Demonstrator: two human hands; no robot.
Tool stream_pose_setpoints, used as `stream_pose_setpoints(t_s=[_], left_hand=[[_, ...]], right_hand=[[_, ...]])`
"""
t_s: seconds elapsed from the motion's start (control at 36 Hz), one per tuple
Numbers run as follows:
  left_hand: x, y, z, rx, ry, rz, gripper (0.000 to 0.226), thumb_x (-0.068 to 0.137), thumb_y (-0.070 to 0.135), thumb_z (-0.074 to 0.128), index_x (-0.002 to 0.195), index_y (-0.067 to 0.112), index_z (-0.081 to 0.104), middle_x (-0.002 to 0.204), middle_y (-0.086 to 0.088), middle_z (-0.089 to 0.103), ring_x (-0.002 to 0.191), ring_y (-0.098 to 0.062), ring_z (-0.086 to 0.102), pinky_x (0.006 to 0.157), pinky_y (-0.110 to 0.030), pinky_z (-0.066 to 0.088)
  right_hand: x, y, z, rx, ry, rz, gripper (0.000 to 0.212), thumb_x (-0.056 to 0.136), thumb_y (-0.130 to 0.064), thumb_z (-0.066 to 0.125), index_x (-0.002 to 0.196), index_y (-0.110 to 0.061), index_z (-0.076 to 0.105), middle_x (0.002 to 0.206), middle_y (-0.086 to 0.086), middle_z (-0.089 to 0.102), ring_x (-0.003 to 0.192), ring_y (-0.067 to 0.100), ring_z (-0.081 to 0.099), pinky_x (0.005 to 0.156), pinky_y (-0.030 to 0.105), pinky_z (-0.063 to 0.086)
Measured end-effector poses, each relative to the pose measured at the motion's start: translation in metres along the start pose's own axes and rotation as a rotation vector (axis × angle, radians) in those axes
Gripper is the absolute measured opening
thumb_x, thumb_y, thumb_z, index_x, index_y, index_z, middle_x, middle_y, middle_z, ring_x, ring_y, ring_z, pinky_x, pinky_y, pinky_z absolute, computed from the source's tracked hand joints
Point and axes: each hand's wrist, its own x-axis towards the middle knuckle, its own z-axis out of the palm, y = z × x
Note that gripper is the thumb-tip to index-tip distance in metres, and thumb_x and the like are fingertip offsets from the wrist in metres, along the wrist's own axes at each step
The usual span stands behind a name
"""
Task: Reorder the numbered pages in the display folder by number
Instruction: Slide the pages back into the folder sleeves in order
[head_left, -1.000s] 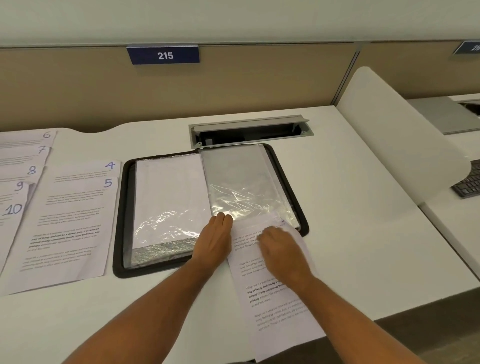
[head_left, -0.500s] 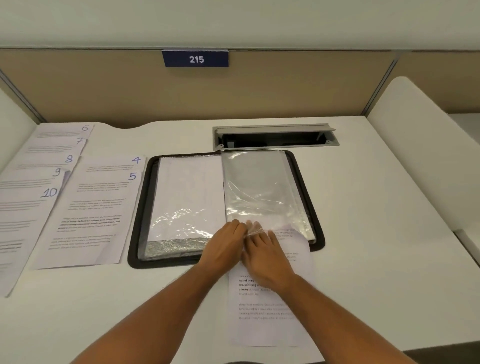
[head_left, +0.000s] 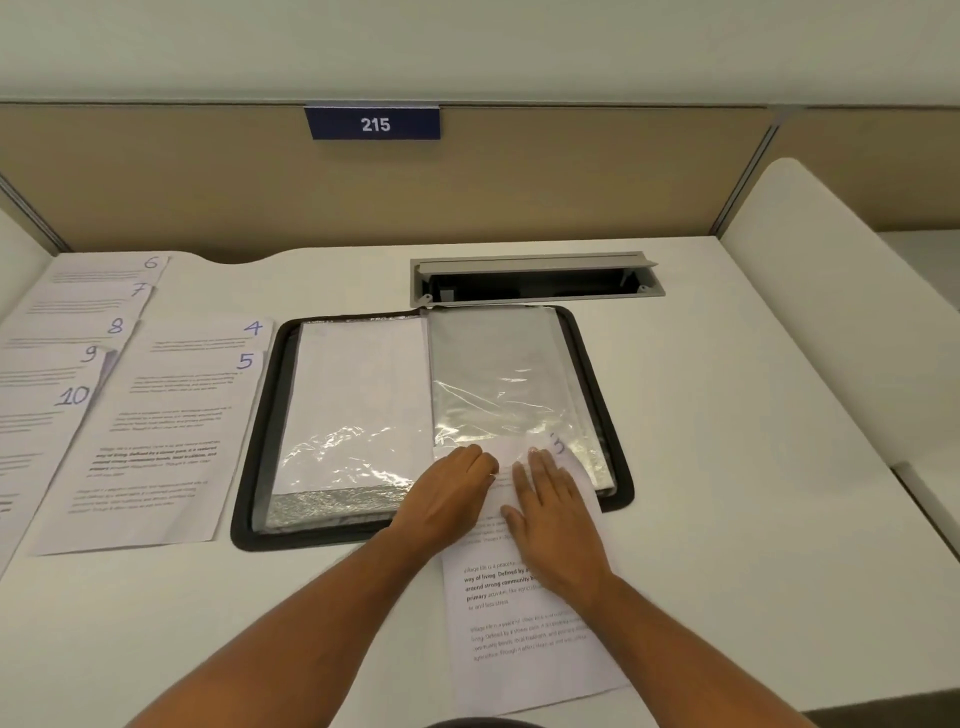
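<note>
Numbered white printed page "3" now nosing further into clear plastic sleeve at 3 o'clock side of open black display folder. Left hand apparently pinching sleeve mouth; right hand flat, fingers spread, pressing page. Pages 4–10 waiting at 9 o'clock.

office | partitioned desk | number plate 215 | cable hatch

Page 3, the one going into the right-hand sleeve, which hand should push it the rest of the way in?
Right, probably. The right hand lies flat on page 3, in line with the sleeve. The left hand sits at the sleeve's opening, better placed to hold it open.
</note>
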Motion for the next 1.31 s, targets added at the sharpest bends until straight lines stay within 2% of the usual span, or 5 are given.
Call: stream_pose_setpoints(t_s=[0.31,0.56,0.83,0.97,1.31], left_hand=[[-0.001,-0.003,0.003,0.016,-0.039,0.014,0.012,0.097,0.019,0.064,0.107,0.014,0.063,0.095,-0.002,0.062,0.078,-0.019,0.057,0.063,-0.033,0.053],[-0.005,-0.004,0.004,0.001,-0.01,-0.017,0.012,0.096,0.02,0.063,0.107,0.015,0.062,0.097,0.0,0.062,0.083,-0.019,0.057,0.068,-0.032,0.052],[-0.019,-0.012,0.008,0.012,-0.015,-0.074,0.002,0.099,0.019,0.056,0.098,0.017,0.057,0.091,0.002,0.056,0.076,-0.016,0.05,0.064,-0.033,0.049],[-0.017,-0.01,0.011,0.023,-0.015,-0.062,0.001,0.098,0.018,0.059,0.099,0.017,0.059,0.091,0.002,0.057,0.076,-0.016,0.051,0.065,-0.033,0.05],[-0.016,-0.006,0.005,0.011,-0.045,-0.056,0.003,0.098,0.018,0.06,0.099,0.016,0.06,0.092,0.001,0.059,0.077,-0.016,0.051,0.065,-0.031,0.05]], right_hand=[[0.019,0.004,-0.001,-0.063,-0.04,-0.031,0.069,0.104,-0.067,0.007,0.16,-0.035,-0.018,0.167,-0.003,-0.027,0.153,0.016,-0.029,0.127,0.046,-0.009],[0.022,-0.006,0.001,-0.066,0.022,0.151,0.071,0.102,-0.069,0.006,0.162,-0.034,-0.009,0.168,0.023,0.004,0.157,0.037,-0.007,0.127,0.05,-0.002],[0.005,0.015,0.003,-0.098,0.122,-0.184,0.058,0.109,-0.039,0.027,0.155,-0.005,0.038,0.165,0.013,0.029,0.153,0.027,0.029,0.124,0.043,0.02],[0.002,0.023,0.006,-0.088,0.032,-0.34,0.06,0.11,-0.041,0.025,0.162,-0.011,0.021,0.17,0.007,0.014,0.158,0.017,0.011,0.126,0.037,0.013],[0.033,0.015,-0.001,-0.018,-0.068,-0.27,0.063,0.108,-0.048,0.014,0.163,-0.023,-0.006,0.169,-0.008,-0.014,0.154,0.005,-0.019,0.128,0.035,-0.001]])
